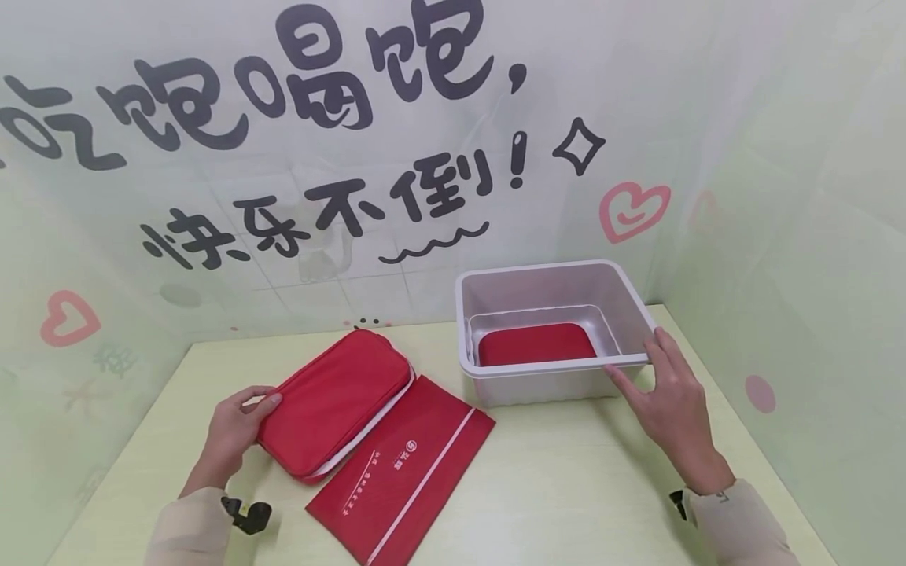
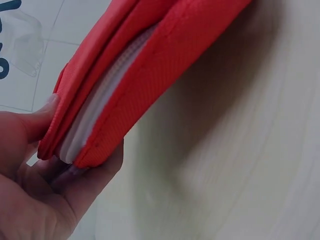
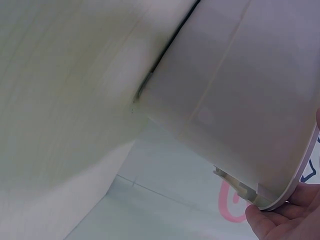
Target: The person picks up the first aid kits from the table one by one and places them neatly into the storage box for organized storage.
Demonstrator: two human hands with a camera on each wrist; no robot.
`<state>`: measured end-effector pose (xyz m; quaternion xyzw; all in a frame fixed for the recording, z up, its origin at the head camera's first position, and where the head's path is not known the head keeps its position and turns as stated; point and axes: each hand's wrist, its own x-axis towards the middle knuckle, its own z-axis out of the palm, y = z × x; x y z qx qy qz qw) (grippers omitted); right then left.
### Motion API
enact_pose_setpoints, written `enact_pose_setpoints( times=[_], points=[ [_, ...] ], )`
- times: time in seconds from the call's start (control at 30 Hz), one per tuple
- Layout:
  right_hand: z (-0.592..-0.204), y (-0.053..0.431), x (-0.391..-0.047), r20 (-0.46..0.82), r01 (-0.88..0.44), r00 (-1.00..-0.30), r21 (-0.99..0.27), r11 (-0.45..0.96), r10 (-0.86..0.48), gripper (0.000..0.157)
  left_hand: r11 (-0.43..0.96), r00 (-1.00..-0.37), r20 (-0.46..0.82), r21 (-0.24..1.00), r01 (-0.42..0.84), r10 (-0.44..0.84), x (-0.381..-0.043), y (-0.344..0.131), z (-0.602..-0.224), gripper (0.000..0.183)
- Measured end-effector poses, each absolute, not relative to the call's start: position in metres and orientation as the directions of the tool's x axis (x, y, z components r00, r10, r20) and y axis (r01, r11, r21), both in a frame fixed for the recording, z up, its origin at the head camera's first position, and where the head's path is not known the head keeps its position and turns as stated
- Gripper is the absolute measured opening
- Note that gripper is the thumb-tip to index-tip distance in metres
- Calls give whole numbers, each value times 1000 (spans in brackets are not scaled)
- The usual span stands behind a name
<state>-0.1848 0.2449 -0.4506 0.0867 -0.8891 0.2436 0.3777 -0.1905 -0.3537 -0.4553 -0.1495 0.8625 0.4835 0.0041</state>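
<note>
My left hand (image 1: 233, 428) pinches the left end of a red zippered case (image 1: 336, 401), thumb on top and fingers beneath. In the left wrist view, a white zip band runs along the side of the case (image 2: 130, 90), which is raised off the table at that end. A flat red pouch (image 1: 425, 464) with a white stripe and white printing lies beside the case. My right hand (image 1: 668, 405) holds the front right corner of a pale grey plastic bin (image 1: 545, 387) by its rim. Inside the bin lies a red rounded rectangular item (image 1: 538, 344).
The pale wood-look table (image 1: 559, 487) is enclosed by whitish-green walls (image 1: 793, 236) with black lettering and pink hearts. The bin stands at the back right, close to the back wall. A black device (image 1: 249, 516) is strapped at the left wrist.
</note>
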Motion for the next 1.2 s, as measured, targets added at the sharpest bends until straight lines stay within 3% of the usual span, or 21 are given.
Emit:
enact_pose_setpoints(
  times=[1.2],
  points=[
    [-452, 245, -186, 704, -327, -709, -374, 868, 37, 66, 454, -977, -8, 885, -105, -211, -216, -338, -398, 60]
  ],
)
